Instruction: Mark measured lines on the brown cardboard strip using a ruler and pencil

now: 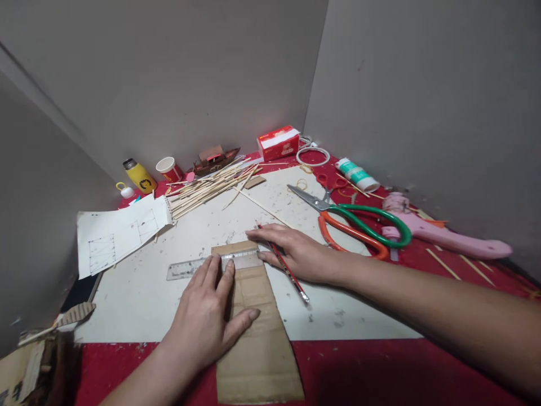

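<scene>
Left hand [207, 304], fingers spread, gripping nothing, rests on ruler [181, 270] across cardboard [264, 352]; right hand [304, 255], half-curled, holds pencil [291, 276] beside ruler's end.

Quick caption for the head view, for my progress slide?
The left hand steadies a clear ruler across a cardboard strip while the right hand holds a pencil.

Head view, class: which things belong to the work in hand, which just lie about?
In use:
- brown cardboard strip, under left hand
- clear plastic ruler, across the cardboard
- red-and-black pencil, in right hand

Seemingly just lying about:
- yellow black-topped bottle
- brown model boat
- green-and-orange-handled scissors
</scene>
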A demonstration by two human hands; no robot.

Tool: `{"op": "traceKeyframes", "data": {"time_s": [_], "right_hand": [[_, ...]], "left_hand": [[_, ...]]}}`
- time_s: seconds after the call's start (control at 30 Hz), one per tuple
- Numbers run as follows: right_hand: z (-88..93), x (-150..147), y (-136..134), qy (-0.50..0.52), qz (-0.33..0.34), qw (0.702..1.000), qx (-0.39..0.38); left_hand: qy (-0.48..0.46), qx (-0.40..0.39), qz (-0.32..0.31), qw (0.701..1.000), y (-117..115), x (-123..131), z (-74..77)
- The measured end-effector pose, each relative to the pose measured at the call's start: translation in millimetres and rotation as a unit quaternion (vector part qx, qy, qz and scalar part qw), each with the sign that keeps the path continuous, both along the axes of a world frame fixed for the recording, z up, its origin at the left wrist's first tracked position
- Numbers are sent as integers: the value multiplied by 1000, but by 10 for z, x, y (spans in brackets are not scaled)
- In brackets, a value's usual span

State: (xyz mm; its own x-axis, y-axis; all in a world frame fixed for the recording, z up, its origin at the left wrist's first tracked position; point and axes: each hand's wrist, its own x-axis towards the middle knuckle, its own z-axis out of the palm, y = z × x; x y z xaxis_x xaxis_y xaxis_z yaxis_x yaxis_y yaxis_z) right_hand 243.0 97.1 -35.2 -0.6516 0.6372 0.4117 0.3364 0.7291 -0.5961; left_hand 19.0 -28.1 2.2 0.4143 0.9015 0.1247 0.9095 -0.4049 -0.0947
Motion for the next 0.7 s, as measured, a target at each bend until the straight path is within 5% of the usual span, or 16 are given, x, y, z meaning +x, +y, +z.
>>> {"op": "traceKeyframes", "data": {"time_s": [0.43,0.7], "right_hand": [[172,-28,-57,179,-93,963,-179],[291,-22,-115,160,-95,970,-153]], "left_hand": [[14,9,-27,999,36,-3,-15],[6,15,-45,999,48,-17,-19]]}}
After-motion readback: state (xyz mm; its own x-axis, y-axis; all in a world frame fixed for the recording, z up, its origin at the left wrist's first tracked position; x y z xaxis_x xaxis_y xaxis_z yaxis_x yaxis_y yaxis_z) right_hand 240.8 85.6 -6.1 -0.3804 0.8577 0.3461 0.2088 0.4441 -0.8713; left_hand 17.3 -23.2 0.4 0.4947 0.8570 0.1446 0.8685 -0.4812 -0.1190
